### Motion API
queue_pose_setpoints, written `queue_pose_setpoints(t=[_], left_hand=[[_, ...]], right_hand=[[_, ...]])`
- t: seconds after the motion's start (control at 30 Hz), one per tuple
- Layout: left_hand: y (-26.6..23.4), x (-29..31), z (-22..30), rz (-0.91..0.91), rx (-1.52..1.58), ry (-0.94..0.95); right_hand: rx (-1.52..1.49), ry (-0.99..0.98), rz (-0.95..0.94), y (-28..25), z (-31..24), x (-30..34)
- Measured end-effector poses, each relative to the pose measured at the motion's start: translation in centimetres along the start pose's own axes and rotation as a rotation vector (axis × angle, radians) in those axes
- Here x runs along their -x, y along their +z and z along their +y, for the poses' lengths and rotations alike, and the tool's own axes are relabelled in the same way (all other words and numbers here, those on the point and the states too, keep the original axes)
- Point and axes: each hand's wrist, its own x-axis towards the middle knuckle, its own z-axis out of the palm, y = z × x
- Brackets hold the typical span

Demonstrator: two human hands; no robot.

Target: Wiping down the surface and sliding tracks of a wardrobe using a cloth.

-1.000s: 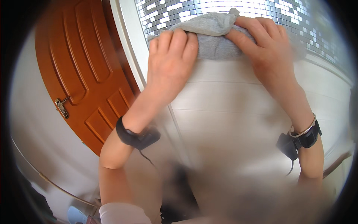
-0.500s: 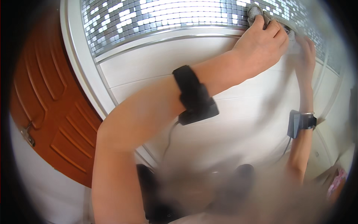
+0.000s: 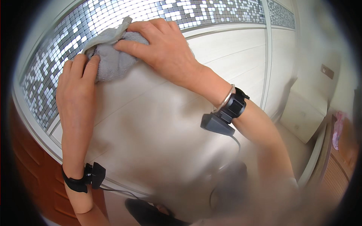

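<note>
A grey cloth (image 3: 117,62) is bunched between my two hands against the lower part of a mosaic panel (image 3: 222,13) of small silver and white tiles. My left hand (image 3: 77,81) grips the cloth's left end, fingers curled into it. On the right side, my right hand (image 3: 164,49) pinches the cloth between thumb and fingers. Below the mosaic runs a pale frame strip over white panels (image 3: 233,52). Black devices on straps with cables sit on both wrists, and a bracelet (image 3: 226,98) rings the right one.
A brown door (image 3: 34,165) stands at the lower left beside the white frame. To the right are a white cabinet (image 3: 303,111), a wooden piece of furniture (image 3: 337,169) and a pink cloth (image 3: 339,130). A blurred patch covers the lower middle of the view.
Both hands and the cloth now appear at the upper left instead of the upper right, as the view has turned right. More of the cloth shows, stretched between the hands.
</note>
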Motion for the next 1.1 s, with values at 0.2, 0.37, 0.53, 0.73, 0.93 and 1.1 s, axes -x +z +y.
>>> queue_pose_setpoints(t=[0.2,0.37,0.53,0.73,0.93,1.1], left_hand=[[4.0,-9.6,4.9,0.137,0.016,0.144],[10.9,-20.3,16.6,0.354,0.140,0.266],[12.6,-23.0,21.2,0.299,0.174,0.227],[8.8,-14.8,12.4,0.109,0.056,0.299],[5.9,-14.2,7.2,0.151,-0.079,0.237],[9.2,-25.1,11.4,0.229,0.012,0.200]], right_hand=[[0.108,-0.025,0.167,-2.7,10.5,2.8],[0.376,0.315,0.146,-10.2,22.5,9.3],[0.468,0.411,0.176,-10.8,24.7,12.4],[0.240,0.328,0.166,-6.0,14.6,5.7],[0.172,-0.050,0.329,-4.0,16.9,1.3],[0.295,0.079,0.337,-9.3,25.9,0.7]])
